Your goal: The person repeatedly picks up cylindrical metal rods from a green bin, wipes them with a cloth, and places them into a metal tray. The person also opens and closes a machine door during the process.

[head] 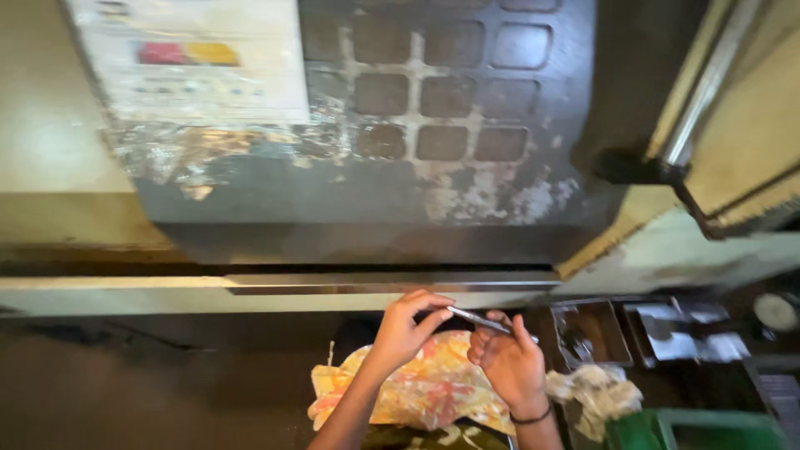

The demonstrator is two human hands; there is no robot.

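Low in the head view, both of my hands hold a thin shiny metal rod just below a machine's ledge. My left hand pinches its left end with fingertips. My right hand, a dark band at its wrist, grips the rod's right part. Under the hands lies a yellow, orange and red patterned cloth.
A big worn machine panel with a grid of dark square buttons fills the top, and a pale metal ledge runs below it. To the right sit metal trays, a whitish rag and a green bin.
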